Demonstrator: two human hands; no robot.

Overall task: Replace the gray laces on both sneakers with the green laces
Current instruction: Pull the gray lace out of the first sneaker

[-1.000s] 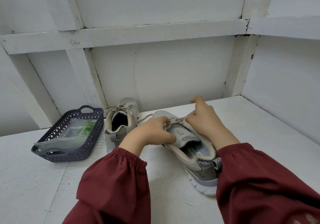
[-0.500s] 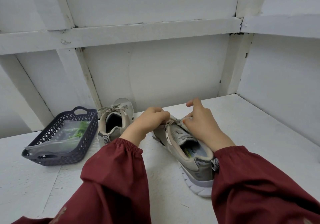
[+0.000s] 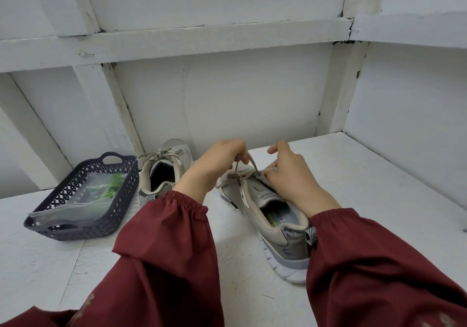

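The bench is carrying the basket, with green laces bagged inside, and the near sneaker. The right hand is pinching its eyelet edge. The left hand is gripping the gray lace, raised taut. Pull along each eyelet's axis while steadying the upper.

Insole inside near sneaker: dark printed letters "FO" legible, remainder hidden under collar edge. Yellow-green logo just left of letters on same insole: blurred, unreadable. Pale mark on heel side of same sneaker: too small to read.
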